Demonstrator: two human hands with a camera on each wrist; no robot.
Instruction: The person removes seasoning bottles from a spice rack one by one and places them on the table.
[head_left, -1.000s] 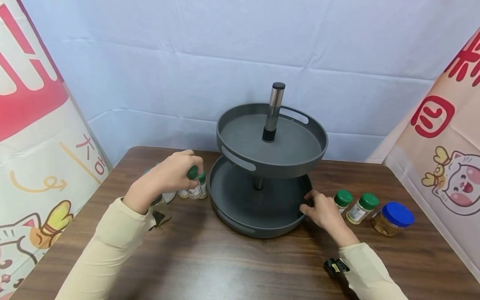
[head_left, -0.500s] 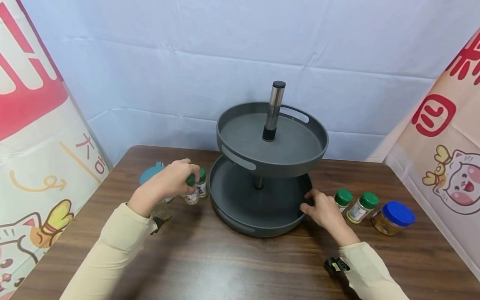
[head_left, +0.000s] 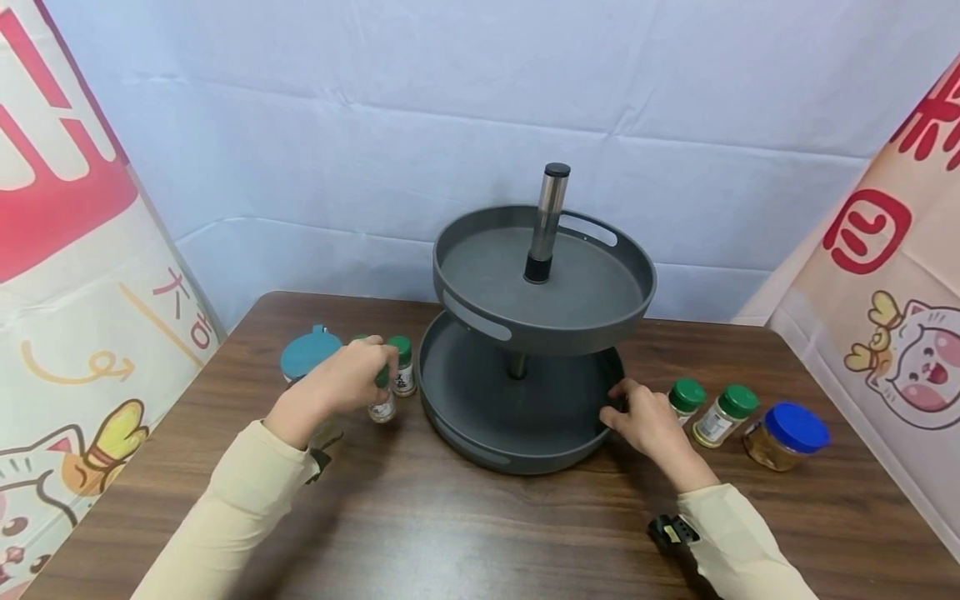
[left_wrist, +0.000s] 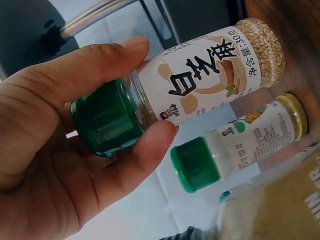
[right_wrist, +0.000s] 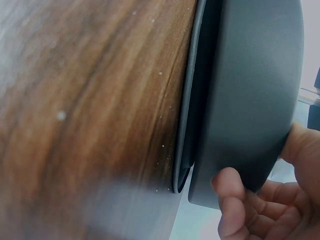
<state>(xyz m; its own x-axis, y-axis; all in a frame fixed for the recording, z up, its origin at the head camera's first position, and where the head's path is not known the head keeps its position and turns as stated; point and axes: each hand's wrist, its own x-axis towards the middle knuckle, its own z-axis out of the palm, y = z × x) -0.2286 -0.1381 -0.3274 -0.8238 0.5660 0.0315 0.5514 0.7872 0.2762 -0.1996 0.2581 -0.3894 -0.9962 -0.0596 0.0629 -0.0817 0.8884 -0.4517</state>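
Observation:
My left hand [head_left: 337, 383] grips a small jar of sesame seeds [left_wrist: 200, 75] around its green cap, thumb and fingers on either side. The jar is upright at the left of the two-tier grey turntable; its clear base shows below my fingers in the head view. Another green-capped spice jar [head_left: 402, 367] stands right behind it, close to the lower tray [head_left: 480, 417]. My right hand [head_left: 648, 425] holds the lower tray's right rim, with the thumb and curled fingers on its wall [right_wrist: 250, 100] in the right wrist view.
A teal-lidded container [head_left: 309, 352] stands at the left, partly hidden by my left hand. To the right of the turntable are two green-capped jars [head_left: 716, 425] and a blue-lidded jar [head_left: 787, 437]. The upper tray [head_left: 577, 287] overhangs the lower one around a metal post [head_left: 550, 217].
My left hand has drawn the sesame seed jar toward me, out from among the other jars. The teal lid has come into fuller view. My right hand stays on the rim.

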